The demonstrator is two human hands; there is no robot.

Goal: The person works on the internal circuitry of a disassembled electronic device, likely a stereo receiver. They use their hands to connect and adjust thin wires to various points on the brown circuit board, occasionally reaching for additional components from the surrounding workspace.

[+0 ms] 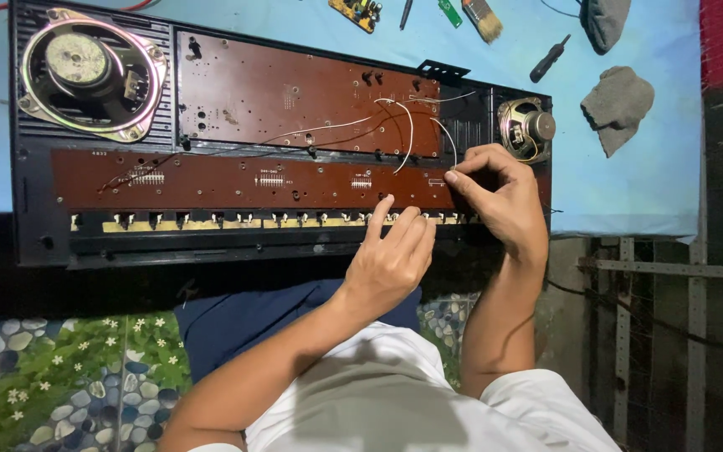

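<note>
An opened electronic keyboard case (43, 251) lies across a blue-covered worktop (629, 184), its insides facing up. Two long brown circuit boards fill the case: the upper board (294, 92) and, below it, the lower board (228, 180), which runs along a row of cream key contacts (211, 222) at the near edge. A large oval speaker (89, 71) sits at the far left end of the case and a small round speaker (527, 127) at the right end.

The right hand (499, 197) rests at the right end of the lower board, thumb and forefinger pinched shut on a thin white wire (449, 151) that arches up from the board toward the upper one. Other thin white wires (328, 127) trail across the upper board nearby. The left hand (391, 255) lies just beside the right, palm down, fingers loosely extended and gripping nothing; its fingertips (385, 205) touch the lower board's near edge by the key contacts.

Beyond the case, on the worktop, lie a small green-and-yellow circuit board (357, 12), a paintbrush (484, 18), a black-handled screwdriver (549, 59) and a grey rag (617, 105). A second dark cloth (606, 18) sits at the top edge. The person wears a white shirt (395, 393); beneath the worktop a floor mat printed with pebbles and flowers (52, 377) shows.
</note>
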